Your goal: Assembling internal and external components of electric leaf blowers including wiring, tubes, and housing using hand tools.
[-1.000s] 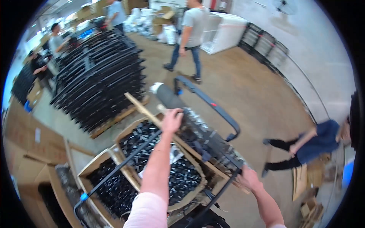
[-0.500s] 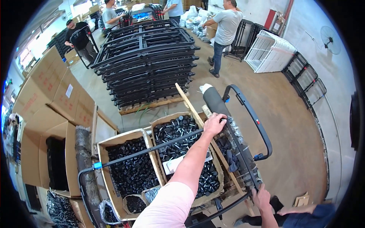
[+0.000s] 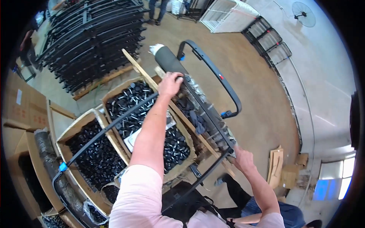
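A black metal tube frame (image 3: 207, 104) with bent ends and blue clips lies across a grey wrapped roll (image 3: 169, 59) and over the open boxes. My left hand (image 3: 170, 84) is closed around its far corner, where a long tube runs off to the left. At the near corner my right hand (image 3: 243, 156) grips the frame, its fingertips partly hidden. Past the roll, the curved end piece (image 3: 220, 76) carries a small red mark. Under my left arm, a cardboard box (image 3: 190, 152) holds black screw-in feet, with a white flat object (image 3: 133, 138) on top.
Left of it, another box (image 3: 62, 138) holds small black caps. A wooden strip (image 3: 138, 68) lies beside the roll. Black frames (image 3: 95, 41) are stacked on a pallet. Another person's dark-clothed leg (image 3: 237, 192) is close at lower right. Flattened cardboard (image 3: 275, 165) leans by the wall.
The view has swung right, so the boxes and stack sit further left. Both hands keep hold of the frame at its two corners. More of the person at lower right shows.
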`<state>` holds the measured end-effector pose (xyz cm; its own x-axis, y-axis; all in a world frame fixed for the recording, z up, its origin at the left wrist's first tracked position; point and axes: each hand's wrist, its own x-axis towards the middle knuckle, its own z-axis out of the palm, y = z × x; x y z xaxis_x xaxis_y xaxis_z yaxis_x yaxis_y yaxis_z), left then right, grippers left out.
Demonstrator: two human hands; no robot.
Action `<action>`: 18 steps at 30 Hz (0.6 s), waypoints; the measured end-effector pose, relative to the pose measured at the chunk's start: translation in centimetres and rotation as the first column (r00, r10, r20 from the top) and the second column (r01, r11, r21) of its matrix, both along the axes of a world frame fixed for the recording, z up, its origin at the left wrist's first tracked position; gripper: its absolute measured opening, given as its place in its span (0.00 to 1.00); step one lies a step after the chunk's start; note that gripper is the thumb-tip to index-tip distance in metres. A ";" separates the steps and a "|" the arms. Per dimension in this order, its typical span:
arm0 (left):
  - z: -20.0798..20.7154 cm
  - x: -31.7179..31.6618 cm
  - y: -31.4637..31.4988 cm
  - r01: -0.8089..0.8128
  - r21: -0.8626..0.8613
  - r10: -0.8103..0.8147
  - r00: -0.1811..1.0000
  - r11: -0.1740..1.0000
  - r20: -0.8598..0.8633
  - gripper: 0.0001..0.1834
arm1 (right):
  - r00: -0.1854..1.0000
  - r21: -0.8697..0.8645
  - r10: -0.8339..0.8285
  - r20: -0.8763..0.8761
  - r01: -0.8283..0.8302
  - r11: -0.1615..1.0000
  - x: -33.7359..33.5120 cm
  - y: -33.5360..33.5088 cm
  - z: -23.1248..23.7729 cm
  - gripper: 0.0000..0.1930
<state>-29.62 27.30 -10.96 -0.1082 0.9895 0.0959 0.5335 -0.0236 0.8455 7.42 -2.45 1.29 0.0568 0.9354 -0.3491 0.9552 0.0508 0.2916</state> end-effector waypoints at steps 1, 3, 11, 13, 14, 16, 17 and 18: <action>-0.2 0.3 0.1 0.015 0.026 -0.015 1.000 1.000 0.011 0.13 | 0.996 -0.147 0.041 0.076 -0.029 0.989 0.5 0.1 -0.5 0.16; -0.3 0.0 0.7 0.015 0.069 -0.018 0.999 0.997 0.046 0.13 | 0.986 -0.299 0.090 0.143 -0.044 0.953 0.5 -0.8 -0.9 0.12; 1.1 1.2 0.0 0.008 -0.063 -0.007 1.000 0.998 0.028 0.14 | 0.996 0.040 0.087 0.036 -0.089 0.995 0.5 -0.7 -1.7 0.09; 0.7 1.0 -0.6 0.020 -0.071 -0.020 1.000 0.997 0.001 0.15 | 0.990 -0.162 0.062 0.124 -0.041 0.986 0.2 0.3 -1.4 0.09; 0.2 0.8 -0.8 0.036 -0.034 -0.036 0.999 0.999 0.001 0.15 | 0.975 -0.346 0.058 0.215 0.020 0.938 0.1 0.6 -1.2 0.09; -0.1 -0.6 -0.3 0.030 0.031 -0.029 0.999 0.999 -0.022 0.17 | 0.987 -0.164 0.085 0.140 -0.061 0.985 -1.0 0.8 -1.7 0.08; 0.1 -0.4 -0.2 0.039 0.048 -0.038 0.999 0.998 -0.020 0.17 | 0.991 0.014 0.108 0.078 -0.110 0.994 -1.1 0.4 -1.9 0.08; 0.6 0.2 -0.2 0.049 0.064 -0.048 0.999 0.997 -0.015 0.18 | 0.990 0.023 0.121 0.077 -0.123 0.992 -0.3 0.2 -1.8 0.08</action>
